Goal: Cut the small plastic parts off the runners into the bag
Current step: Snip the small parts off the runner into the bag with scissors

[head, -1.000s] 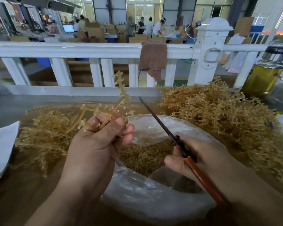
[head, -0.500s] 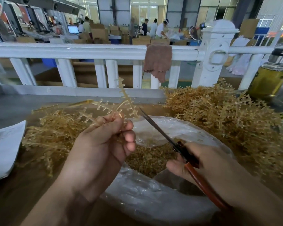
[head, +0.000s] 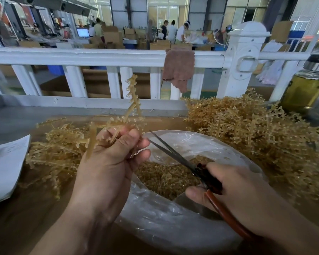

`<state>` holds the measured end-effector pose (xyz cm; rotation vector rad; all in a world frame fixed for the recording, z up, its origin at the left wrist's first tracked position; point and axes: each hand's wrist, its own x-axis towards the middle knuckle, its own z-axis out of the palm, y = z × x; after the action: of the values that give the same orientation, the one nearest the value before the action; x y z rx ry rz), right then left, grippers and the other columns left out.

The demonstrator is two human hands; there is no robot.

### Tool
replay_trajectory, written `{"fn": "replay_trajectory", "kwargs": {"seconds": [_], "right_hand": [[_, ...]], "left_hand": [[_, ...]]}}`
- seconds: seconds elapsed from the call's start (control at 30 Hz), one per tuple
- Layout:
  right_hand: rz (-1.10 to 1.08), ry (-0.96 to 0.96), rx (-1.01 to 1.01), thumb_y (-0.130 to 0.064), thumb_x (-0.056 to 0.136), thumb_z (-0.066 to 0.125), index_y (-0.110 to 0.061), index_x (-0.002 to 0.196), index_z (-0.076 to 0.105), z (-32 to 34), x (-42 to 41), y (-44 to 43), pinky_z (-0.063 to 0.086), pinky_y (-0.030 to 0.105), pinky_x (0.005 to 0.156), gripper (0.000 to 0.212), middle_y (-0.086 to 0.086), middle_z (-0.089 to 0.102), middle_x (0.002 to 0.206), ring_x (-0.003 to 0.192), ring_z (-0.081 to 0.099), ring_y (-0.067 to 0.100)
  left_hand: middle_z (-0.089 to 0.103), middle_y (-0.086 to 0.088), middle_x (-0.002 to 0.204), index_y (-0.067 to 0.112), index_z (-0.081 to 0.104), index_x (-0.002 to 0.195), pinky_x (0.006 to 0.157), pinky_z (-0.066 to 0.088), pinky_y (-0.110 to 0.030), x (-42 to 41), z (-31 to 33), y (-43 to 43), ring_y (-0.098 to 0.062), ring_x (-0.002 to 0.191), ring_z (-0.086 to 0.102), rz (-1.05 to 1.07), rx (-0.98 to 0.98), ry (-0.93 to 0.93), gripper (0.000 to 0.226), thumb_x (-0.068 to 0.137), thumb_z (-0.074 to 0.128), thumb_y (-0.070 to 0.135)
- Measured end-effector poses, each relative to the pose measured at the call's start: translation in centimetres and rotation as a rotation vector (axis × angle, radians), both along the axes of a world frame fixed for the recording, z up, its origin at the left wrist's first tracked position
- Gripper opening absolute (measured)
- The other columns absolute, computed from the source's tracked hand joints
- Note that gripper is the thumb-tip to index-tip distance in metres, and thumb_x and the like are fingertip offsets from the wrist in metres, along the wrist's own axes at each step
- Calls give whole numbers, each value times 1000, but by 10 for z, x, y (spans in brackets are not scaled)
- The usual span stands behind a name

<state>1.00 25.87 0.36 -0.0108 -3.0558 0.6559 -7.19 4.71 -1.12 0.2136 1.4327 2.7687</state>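
Observation:
My left hand (head: 109,162) grips a tan plastic runner (head: 132,105) whose branches stick up and out above the clear plastic bag (head: 164,225). My right hand (head: 234,194) holds scissors (head: 175,155) with red-brown handles. Their blades are slightly apart, tips just right of my left fingers and close to the runner's lower branches. Inside the bag lies a heap of small tan cut parts (head: 166,177).
A big pile of runners (head: 256,137) lies right of the bag, a flatter pile (head: 57,148) to the left. White paper (head: 6,168) is at the left edge. A jar of yellow liquid (head: 304,89) stands far right. A white railing (head: 99,57) with a brown cloth (head: 179,69) runs behind.
My left hand has turned the runner so its long branch stands more upright. The scissor blades have opened slightly and their tips have come in next to my left fingers.

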Motion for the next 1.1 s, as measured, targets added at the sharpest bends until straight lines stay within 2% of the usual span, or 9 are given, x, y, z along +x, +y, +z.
{"fn": "replay_trajectory", "kwargs": {"seconds": [0.1,0.3,0.47,0.53,0.63,0.8,0.9,1.0,1.1], "right_hand": [[6,6,4,-97,58,33,-42,82,48,-1,-1,-2,38,19,50,62,-34,55,89,73,56,-9],[0,47,8,-101,55,28,-31,74,51,-5,-1,0,37,18,47,76,-36,53,91,70,57,-5],[-16,83,34,-100,56,31,-30,71,52,-7,-1,0,35,19,46,75,-11,59,66,60,56,2],[-25,86,39,-97,58,34,-27,69,51,-6,-2,0,36,20,46,73,-14,59,68,60,55,2],[-30,80,23,-95,59,36,-25,68,49,-5,-2,0,40,16,53,72,-36,54,76,64,54,-4],[-41,81,67,-95,58,36,-26,68,50,-4,0,-1,34,20,46,71,-8,53,57,54,52,4],[-60,65,72,-94,58,38,-27,67,50,-1,-1,-2,30,20,46,68,-9,53,56,52,51,3],[-65,46,84,-93,59,41,-30,64,47,1,-1,-2,29,20,44,63,-24,57,63,53,52,0],[-67,65,89,-93,57,40,-31,64,46,1,-1,-2,29,19,44,62,-22,56,60,50,49,1]], "left_hand": [[68,-1,80,24,73,72,61,57,-25,2,1,2,-16,73,71,-9,-21,23,8,74,79,18],[68,-3,78,22,74,76,62,57,-24,4,-1,3,-16,73,70,3,-90,97,6,73,80,23],[71,-2,76,21,78,74,63,57,-23,2,-2,5,-13,73,71,13,-146,119,5,78,76,23],[71,-2,76,21,78,74,62,57,-23,2,-2,4,-14,74,72,19,-144,116,6,79,76,23],[72,-2,76,22,78,73,61,58,-23,3,-2,4,-14,74,74,30,-136,101,6,79,75,22],[75,-4,80,22,79,75,61,58,-23,4,-1,4,-16,77,76,48,-135,75,3,75,77,24],[76,-6,83,22,79,76,62,59,-23,3,-2,4,-19,80,77,56,-138,73,4,74,77,26],[76,-7,83,20,78,78,63,59,-25,3,-3,4,-21,82,77,73,-152,80,5,78,76,25],[76,-7,82,21,78,78,64,59,-24,3,-3,4,-21,82,77,79,-164,83,6,77,76,26]]}}
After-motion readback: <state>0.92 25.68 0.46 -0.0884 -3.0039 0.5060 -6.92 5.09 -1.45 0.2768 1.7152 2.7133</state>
